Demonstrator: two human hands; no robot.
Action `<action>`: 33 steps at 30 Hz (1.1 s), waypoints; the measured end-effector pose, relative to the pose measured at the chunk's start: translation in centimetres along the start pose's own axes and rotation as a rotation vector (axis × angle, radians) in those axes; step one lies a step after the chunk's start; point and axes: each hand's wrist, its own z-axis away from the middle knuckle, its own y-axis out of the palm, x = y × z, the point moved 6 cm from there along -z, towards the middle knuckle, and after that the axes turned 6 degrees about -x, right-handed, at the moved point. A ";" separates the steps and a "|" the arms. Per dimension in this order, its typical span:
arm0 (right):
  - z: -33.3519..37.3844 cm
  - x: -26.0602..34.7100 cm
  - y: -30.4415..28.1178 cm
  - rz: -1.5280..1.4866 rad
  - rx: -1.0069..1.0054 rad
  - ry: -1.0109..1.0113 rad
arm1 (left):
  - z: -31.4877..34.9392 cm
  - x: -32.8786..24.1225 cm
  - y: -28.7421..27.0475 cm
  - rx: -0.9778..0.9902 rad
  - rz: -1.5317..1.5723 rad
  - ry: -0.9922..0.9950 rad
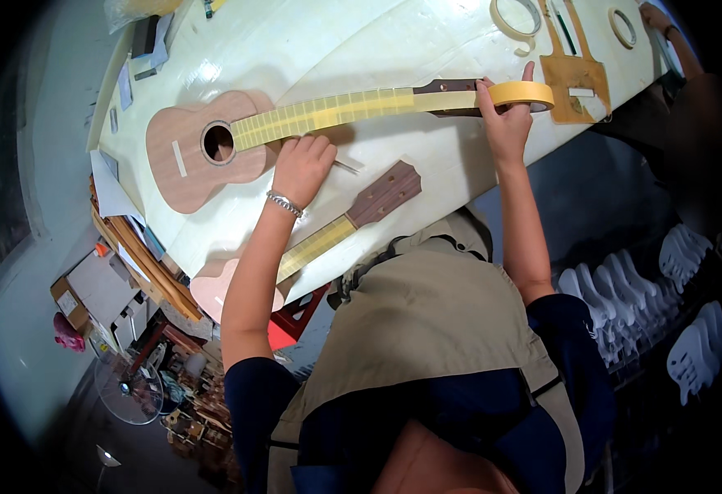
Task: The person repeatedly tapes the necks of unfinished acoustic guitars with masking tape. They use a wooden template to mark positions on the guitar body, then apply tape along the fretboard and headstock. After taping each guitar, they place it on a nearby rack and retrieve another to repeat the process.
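An unvarnished ukulele (200,177) lies on the white table with its dark headstock (445,86) to the right. Yellow masking tape (328,109) covers its fretboard and runs on over the headstock to a tape roll (534,95). My right hand (507,123) grips that roll, index finger raised. Curled against the near edge of the neck is my left hand (305,167), a bracelet on its wrist. A thin pale flat piece (349,164) shows beside its knuckles; what the fingers hold is hidden. A second ukulele (328,239), its fretboard also taped, lies nearer, partly behind my left forearm.
More tape rolls (516,18) and a tan flat holder (571,70) are at the table's far right. Another person's hand (656,18) rests at that edge. Papers (114,189) and wood strips line the left edge. White guitar-shaped pieces (616,288) stand at the right.
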 end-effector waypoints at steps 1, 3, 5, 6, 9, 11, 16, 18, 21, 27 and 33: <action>-0.1 0.1 0.0 0.003 0.007 0.003 | -0.1 -0.3 -0.6 -0.079 0.011 0.014; 0.1 0.2 -0.1 0.008 0.008 0.020 | -0.1 -0.9 -1.8 -0.229 0.034 0.057; 0.0 0.0 0.0 -0.020 0.016 0.023 | 0.3 -1.0 -1.4 -0.270 0.072 0.066; 0.0 -0.1 0.0 -0.032 0.021 0.027 | 0.4 -1.0 -1.2 -0.288 0.095 0.070; -0.2 -0.4 0.0 -0.042 0.024 -0.005 | 0.3 -1.2 -0.5 -0.255 0.005 0.086; -0.1 -0.3 0.0 -0.034 0.030 0.002 | 0.1 -1.2 -0.2 -0.240 -0.060 0.077; -0.2 0.0 0.0 -0.063 0.034 0.023 | -1.4 -2.5 -2.5 -0.317 0.157 0.052; -0.1 -0.2 0.0 -0.060 0.033 0.023 | -2.8 -3.9 -4.1 -0.466 0.545 -0.259; -0.2 -0.4 0.0 -0.003 -0.018 -0.037 | -5.5 -5.3 -3.0 -0.484 1.111 -0.648; -0.2 -0.7 0.1 -0.025 -0.015 -0.050 | -7.8 -5.3 -0.7 -0.420 1.259 -0.751; -0.1 -0.4 -0.1 -0.006 -0.059 -0.044 | -8.0 -5.2 -0.5 -0.422 1.254 -0.759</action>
